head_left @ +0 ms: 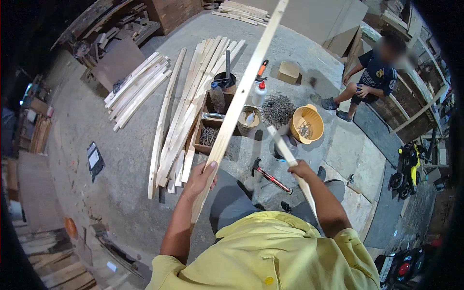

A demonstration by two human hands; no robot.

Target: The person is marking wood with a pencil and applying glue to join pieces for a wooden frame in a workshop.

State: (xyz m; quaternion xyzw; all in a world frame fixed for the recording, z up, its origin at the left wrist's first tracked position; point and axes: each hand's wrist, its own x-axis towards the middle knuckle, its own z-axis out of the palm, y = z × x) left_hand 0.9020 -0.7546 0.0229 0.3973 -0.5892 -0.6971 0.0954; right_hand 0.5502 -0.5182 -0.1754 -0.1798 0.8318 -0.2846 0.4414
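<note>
My left hand (199, 180) is closed round the lower part of a long pale wooden strip (249, 86), which slants up and away past the top edge of the view. A shorter wooden strip (283, 145) is gripped in my right hand (302, 170), its near end running down beside my lap. On the floor between the two strips lies a claw hammer (271, 179) with a red and black handle. Past it stand a yellow basin (316, 123) with some nails inside and a heap of nails (278, 111). The long strip partly covers a wooden toolbox (197, 140).
Long wooden strips (186, 108) lie in a pile at the left, with another stack (137, 89) farther left. A white bottle (259, 94) with a red cap and a cardboard-coloured block (288, 72) stand ahead. Another person (374, 77) sits at the far right, near a yellow toy motorcycle (411, 166).
</note>
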